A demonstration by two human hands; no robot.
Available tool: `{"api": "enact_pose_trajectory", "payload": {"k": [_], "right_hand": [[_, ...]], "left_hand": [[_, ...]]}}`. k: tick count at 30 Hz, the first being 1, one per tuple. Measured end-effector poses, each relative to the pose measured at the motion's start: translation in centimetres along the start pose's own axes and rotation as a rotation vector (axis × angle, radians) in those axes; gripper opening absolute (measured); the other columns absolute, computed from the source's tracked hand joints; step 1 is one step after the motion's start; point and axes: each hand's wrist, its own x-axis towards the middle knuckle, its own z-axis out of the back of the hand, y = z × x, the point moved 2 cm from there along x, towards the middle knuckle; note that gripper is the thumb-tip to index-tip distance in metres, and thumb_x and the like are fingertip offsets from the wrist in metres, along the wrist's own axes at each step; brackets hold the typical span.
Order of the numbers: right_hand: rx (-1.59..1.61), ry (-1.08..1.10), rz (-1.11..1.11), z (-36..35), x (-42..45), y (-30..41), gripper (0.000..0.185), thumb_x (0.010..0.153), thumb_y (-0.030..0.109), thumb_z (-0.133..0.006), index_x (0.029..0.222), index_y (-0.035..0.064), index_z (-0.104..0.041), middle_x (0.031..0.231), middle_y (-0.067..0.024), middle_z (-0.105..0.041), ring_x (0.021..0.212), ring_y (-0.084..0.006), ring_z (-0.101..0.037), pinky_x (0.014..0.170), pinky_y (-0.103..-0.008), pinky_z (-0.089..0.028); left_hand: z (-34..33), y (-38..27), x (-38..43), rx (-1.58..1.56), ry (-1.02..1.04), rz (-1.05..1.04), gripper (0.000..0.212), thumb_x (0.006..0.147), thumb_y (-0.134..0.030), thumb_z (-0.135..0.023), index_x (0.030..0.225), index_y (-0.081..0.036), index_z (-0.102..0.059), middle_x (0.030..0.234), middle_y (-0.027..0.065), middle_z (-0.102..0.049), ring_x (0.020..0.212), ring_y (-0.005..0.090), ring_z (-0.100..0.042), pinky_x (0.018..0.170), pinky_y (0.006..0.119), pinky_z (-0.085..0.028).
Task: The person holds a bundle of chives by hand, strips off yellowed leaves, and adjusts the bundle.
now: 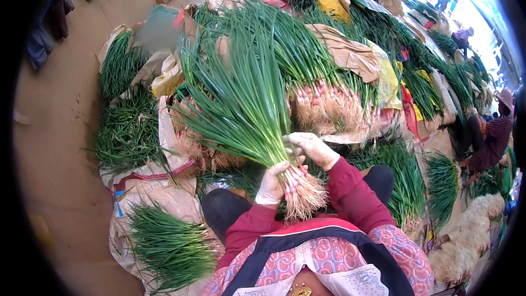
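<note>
A large bunch of green onions is held before my chest, its long leaves fanning up and away and its pale bulbs and stringy roots pointing toward me. My left hand, in a whitish glove, grips the stems just above the bulbs. On the other side, my gloved right hand has curled fingers against the stems higher up; whether they pinch a leaf is hidden. Beyond the hands, a big pile of rooted green onions lies with its roots facing me.
A smaller pile of green onions rests on a sack at lower left. Loose green leaves fill a sack farther up. More onions lie right of my knee. A person crouches at far right. Bare floor runs along the left.
</note>
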Motion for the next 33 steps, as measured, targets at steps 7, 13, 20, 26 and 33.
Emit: {"api": "enact_pose_trajectory", "payload": {"k": [7,13,20,26,33], "right_hand": [[0.312,-0.018,-0.022,-0.9,0.4,-3.2,0.023,0.093,0.029,-0.054,0.092,0.0065,-0.056,0.074,0.0018,-0.056,0.053,-0.0032,-0.045,0.043,-0.0152,-0.035],[-0.247,-0.235,0.117,-1.3,-0.4,-3.1,0.026,0.095,0.029,-0.048,0.078,0.0098,-0.050,0.069,-0.0024,-0.055,0.052,-0.0115,-0.051,0.046,-0.0237,-0.041],[-1.408,-0.586,0.280,5.4,2.0,-1.7,0.033,0.092,0.036,-0.046,0.085,0.0069,-0.059,0.079,-0.0154,-0.064,0.075,-0.0326,-0.062,0.069,-0.0439,-0.049],[-1.337,-0.742,0.320,4.4,2.2,5.8,0.039,0.088,0.044,-0.050,0.098,0.0091,-0.065,0.089,-0.0139,-0.067,0.084,-0.0293,-0.065,0.076,-0.0387,-0.050],[-1.363,-0.776,0.269,9.2,6.3,5.8,0.027,0.087,0.030,-0.057,0.084,0.0046,-0.066,0.076,-0.0106,-0.065,0.071,-0.0235,-0.062,0.066,-0.0362,-0.049]], "left_hand": [[-0.2,-0.1,-0.8,-0.055,-0.003,-0.011,0.041,0.081,-0.009,-0.055,0.120,-0.001,-0.047,0.108,0.0161,-0.060,0.091,0.0319,-0.062,0.081,0.046,-0.052],[2.0,0.3,-0.4,0.040,-0.040,0.064,0.033,0.080,-0.009,-0.058,0.113,-0.006,-0.053,0.103,0.0101,-0.061,0.091,0.0263,-0.061,0.080,0.045,-0.051],[0.4,0.0,-0.4,0.092,-0.079,-0.023,0.037,0.081,-0.012,-0.060,0.115,-0.001,-0.051,0.091,0.0106,-0.062,0.081,0.0246,-0.064,0.074,0.038,-0.055],[-1.0,-0.3,-0.2,0.022,0.081,-0.080,0.069,0.078,-0.010,-0.058,0.140,-0.002,-0.029,0.132,0.0142,-0.046,0.088,0.0189,-0.061,0.079,0.036,-0.054],[1.1,0.1,0.3,0.034,0.040,0.005,0.062,0.077,-0.011,-0.060,0.134,-0.003,-0.039,0.124,0.0128,-0.053,0.089,0.0226,-0.062,0.080,0.043,-0.053]]}}
